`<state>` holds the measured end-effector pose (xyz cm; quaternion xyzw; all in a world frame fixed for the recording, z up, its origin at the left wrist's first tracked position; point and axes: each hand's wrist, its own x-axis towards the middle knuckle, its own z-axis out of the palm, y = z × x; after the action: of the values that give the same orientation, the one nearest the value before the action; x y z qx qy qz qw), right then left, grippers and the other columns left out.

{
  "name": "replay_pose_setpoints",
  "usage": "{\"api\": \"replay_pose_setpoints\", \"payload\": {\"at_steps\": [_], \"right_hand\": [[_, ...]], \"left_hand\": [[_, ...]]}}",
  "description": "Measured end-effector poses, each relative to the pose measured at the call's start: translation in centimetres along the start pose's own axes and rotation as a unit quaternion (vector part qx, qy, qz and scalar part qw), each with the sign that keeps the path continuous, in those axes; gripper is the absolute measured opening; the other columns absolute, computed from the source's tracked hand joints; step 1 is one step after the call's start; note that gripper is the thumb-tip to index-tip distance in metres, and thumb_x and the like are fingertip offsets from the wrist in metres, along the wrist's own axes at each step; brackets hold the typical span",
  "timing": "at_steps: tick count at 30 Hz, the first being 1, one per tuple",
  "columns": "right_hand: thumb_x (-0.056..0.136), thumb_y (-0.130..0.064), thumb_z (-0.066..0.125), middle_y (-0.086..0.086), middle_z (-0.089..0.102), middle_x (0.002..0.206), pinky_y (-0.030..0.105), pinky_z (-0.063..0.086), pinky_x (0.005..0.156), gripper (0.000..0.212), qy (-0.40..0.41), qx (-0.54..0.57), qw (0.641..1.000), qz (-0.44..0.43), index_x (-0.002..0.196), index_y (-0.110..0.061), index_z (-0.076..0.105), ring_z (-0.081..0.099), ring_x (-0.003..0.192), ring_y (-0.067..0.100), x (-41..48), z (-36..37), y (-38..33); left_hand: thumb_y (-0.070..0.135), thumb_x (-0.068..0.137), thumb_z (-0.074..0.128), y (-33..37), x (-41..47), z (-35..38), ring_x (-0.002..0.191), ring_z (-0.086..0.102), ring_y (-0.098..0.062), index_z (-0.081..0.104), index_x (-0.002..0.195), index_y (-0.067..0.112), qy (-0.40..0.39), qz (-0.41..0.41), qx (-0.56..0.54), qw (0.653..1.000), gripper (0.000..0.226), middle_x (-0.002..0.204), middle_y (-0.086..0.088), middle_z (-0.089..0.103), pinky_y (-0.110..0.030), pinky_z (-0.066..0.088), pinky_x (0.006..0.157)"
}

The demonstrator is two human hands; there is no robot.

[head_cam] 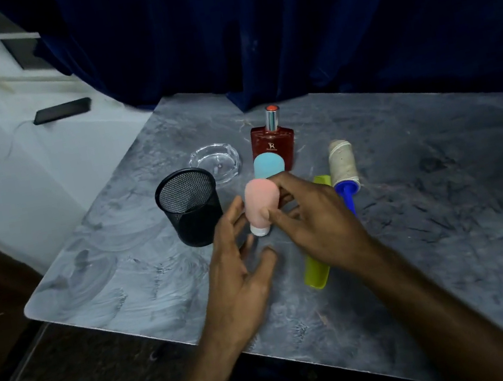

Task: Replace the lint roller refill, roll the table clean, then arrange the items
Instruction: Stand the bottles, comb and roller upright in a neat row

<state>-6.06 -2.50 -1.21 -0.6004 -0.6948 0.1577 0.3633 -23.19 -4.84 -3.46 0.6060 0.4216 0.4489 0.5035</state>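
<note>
A lint roller (343, 164) with a dirty off-white roll and a blue handle lies on the grey marbled table (445, 189), right of centre. My right hand (313, 223) grips a pink squeeze bottle (261, 205) with a white cap, held cap-down just above the table. A light blue squeeze bottle (267, 164) stands right behind it. My left hand (240, 266) hovers open beside the pink bottle, fingers spread. A lime green cover (319, 265) lies on the table, partly hidden under my right hand.
A black mesh pen cup (190, 206) stands left of my hands. Behind it sits a clear glass ashtray (214, 161). A red perfume bottle (273, 141) stands at the back. A dark blue curtain (280, 17) hangs behind the table. A phone (63, 110) lies on the white ledge.
</note>
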Motion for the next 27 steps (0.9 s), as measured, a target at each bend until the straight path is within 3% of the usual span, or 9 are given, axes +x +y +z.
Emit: {"api": "replay_pose_setpoints", "payload": {"at_steps": [8,27], "right_hand": [[0.101,-0.030,0.058,-0.001,0.066,0.112,0.045,0.056,0.081,0.029,-0.036,-0.055,0.998,-0.018,0.129,-0.024,0.054,0.065,0.097,0.019,-0.5,0.3,-0.1],[0.100,-0.030,0.059,-0.004,0.065,0.121,0.040,0.060,0.086,0.035,-0.034,-0.002,0.999,0.001,0.135,-0.027,0.053,0.068,0.103,0.012,-1.5,0.3,0.5]], "left_hand": [[0.016,0.090,0.063,-0.5,0.2,-0.6,0.147,0.049,-0.001,0.039,0.160,0.027,-0.029,-0.010,0.034,0.999,0.075,0.160,0.011,0.051,-0.038,0.042,0.125],[0.015,0.090,0.065,-0.8,-0.7,-0.5,0.145,0.050,0.001,0.042,0.156,0.035,-0.028,-0.027,0.033,0.999,0.072,0.156,0.020,0.054,-0.039,0.041,0.125]]}}
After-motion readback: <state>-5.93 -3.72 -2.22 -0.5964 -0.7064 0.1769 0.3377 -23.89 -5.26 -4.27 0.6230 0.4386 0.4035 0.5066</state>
